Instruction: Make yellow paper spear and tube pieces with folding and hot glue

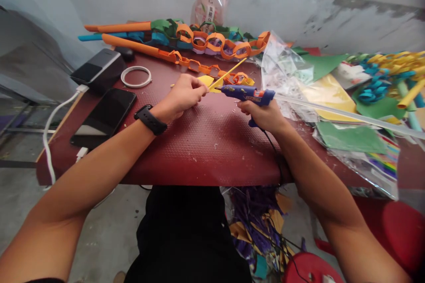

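Above the dark-red tabletop (199, 154), the left hand (186, 93) pinched a yellow strip (231, 70) just beside the blue glue gun (238, 92), which the right hand (265, 114) gripped; squeezing sparingly likely served best.

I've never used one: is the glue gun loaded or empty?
Loaded: a long translucent glue stick extends backward from the glue gun.

Prob. small craft wkshop: paper chains (217, 36), glue gun (244, 92), scraps (259, 225) on flr (102, 234)

The glue gun (239, 92) is blue, the paper strip (229, 72) yellow, the tabletop (206, 150) maroon
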`<state>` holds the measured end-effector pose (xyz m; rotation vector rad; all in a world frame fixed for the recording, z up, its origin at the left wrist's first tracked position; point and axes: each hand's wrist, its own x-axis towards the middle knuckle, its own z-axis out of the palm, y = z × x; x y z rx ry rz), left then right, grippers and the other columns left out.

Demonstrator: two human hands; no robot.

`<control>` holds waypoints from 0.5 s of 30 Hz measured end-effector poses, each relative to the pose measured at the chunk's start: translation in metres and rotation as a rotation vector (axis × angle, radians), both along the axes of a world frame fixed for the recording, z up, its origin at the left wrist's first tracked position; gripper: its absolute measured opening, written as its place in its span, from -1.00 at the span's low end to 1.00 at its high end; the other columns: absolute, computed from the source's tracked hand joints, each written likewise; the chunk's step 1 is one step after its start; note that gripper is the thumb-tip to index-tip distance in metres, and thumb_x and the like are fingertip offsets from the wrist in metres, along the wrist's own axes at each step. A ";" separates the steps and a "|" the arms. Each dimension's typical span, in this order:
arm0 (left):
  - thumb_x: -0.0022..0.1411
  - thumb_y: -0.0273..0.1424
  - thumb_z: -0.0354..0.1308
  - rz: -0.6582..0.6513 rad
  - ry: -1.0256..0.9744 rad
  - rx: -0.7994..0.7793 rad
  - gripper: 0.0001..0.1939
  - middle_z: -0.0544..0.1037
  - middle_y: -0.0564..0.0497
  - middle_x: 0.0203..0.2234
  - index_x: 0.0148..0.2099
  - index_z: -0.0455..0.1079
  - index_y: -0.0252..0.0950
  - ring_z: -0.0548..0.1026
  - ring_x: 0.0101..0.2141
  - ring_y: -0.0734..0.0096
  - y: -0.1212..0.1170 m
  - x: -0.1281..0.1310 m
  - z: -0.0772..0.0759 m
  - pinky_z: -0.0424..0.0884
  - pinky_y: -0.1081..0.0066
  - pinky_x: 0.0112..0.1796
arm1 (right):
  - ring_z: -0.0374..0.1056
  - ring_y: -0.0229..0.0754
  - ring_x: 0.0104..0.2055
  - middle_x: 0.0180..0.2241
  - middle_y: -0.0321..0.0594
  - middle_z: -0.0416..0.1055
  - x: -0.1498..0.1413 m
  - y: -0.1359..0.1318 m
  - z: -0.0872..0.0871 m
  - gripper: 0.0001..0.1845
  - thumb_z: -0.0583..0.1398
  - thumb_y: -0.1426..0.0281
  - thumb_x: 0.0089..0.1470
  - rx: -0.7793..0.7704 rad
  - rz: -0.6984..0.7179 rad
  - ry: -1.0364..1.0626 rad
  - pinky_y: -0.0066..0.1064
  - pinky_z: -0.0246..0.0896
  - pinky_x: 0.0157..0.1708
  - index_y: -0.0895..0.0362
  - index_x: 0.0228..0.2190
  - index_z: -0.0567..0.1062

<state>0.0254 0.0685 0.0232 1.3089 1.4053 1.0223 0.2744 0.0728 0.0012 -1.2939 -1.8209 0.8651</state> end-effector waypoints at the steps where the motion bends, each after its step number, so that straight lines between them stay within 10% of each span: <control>1: 0.48 -0.69 0.19 -0.002 0.009 -0.002 -0.65 0.42 0.10 -0.56 -0.41 0.44 -0.37 0.30 -0.57 0.60 0.000 0.000 0.000 0.20 0.44 -0.48 | 0.21 -0.20 -0.44 -0.55 -0.32 0.31 0.000 0.000 0.000 -0.69 0.34 0.15 0.03 0.003 0.011 -0.009 -0.25 0.17 -0.41 0.02 -0.55 0.40; 15: 0.50 -0.67 0.18 -0.026 0.030 -0.013 -0.66 0.40 0.09 -0.55 -0.38 0.42 -0.35 0.27 -0.55 0.61 0.000 0.000 -0.001 0.12 0.44 -0.47 | 0.19 -0.20 -0.48 -0.57 -0.29 0.27 0.000 0.001 0.006 -0.64 0.31 0.19 0.06 -0.005 -0.031 -0.123 -0.22 0.13 -0.43 0.01 -0.61 0.32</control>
